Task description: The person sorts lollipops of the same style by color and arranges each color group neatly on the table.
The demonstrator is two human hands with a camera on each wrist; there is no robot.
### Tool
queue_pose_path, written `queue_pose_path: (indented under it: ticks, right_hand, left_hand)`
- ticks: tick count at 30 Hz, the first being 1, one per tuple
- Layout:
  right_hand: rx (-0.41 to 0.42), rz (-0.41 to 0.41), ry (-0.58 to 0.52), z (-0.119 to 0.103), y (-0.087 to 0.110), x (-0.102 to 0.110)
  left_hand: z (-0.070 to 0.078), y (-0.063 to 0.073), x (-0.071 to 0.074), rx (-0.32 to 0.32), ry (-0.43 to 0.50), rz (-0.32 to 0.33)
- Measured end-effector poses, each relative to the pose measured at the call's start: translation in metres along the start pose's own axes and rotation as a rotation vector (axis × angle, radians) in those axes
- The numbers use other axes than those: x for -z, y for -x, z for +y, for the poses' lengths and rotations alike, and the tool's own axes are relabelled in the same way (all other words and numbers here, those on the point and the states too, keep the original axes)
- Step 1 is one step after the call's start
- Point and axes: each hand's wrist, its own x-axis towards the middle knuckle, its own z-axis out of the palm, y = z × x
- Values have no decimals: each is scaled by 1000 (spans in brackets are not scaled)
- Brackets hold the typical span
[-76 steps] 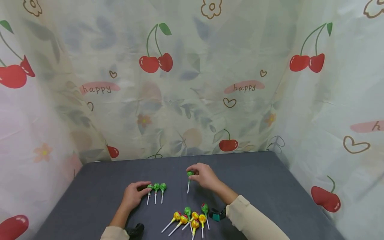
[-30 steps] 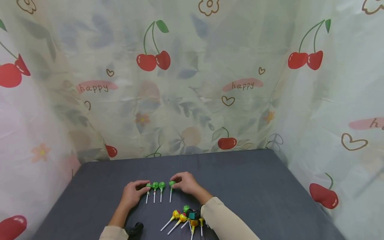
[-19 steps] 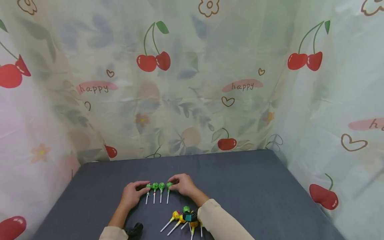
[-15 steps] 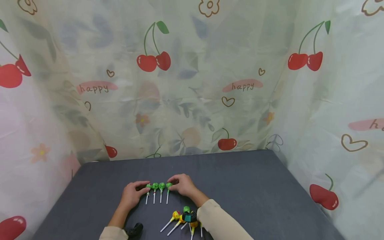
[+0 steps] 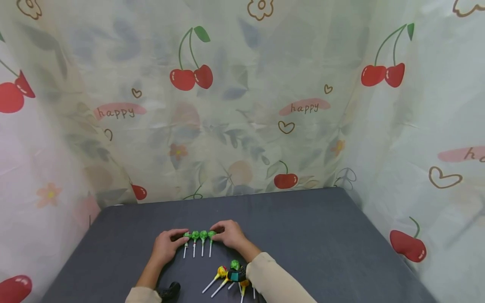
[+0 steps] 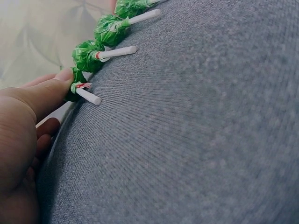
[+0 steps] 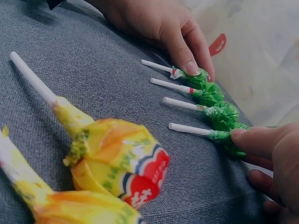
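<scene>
Several green-wrapped lollipops lie side by side in a row, heads away from me and white sticks toward me. My left hand point(image 5: 164, 246) pinches the head of the leftmost green lollipop point(image 6: 78, 85) between thumb and fingers. At the row's other end, my right hand point(image 5: 232, 235) holds the rightmost green lollipop point(image 7: 218, 134) by its head, thumb on the near side. Between the hands, the middle lollipops point(image 5: 195, 235) point(image 7: 209, 94) lie untouched by fingers. The heads sit close together in the right wrist view, while the sticks fan slightly apart.
Nearer to me, a loose group of yellow lollipops point(image 5: 222, 272) and another green lollipop point(image 5: 235, 264) lies partly under my right wrist's black band point(image 5: 238, 275). The dark grey table point(image 5: 322, 244) is enclosed by a cherry-print curtain point(image 5: 235, 92).
My right hand has brought a green lollipop leftward and nearer to the row's right end, closing the gap beside it. My left hand has stayed on the leftmost lollipop.
</scene>
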Motion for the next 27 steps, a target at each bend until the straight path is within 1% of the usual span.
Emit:
queue_pose_path:
  ticks: [12,16,19,27]
  right_hand:
    - [10,3,-13,-1,2,1]
    - [6,9,-7,-1,2,1]
    - [-12,8,-1,-1,1,0]
    - [-16,1,-2,-1,0,0]
  left_hand:
    - [2,1,1,-2,13,-2]
    - [2,1,0,1,14,1]
    - [1,1,-1,3,10,6]
    - [1,1,-1,-16,-6,19]
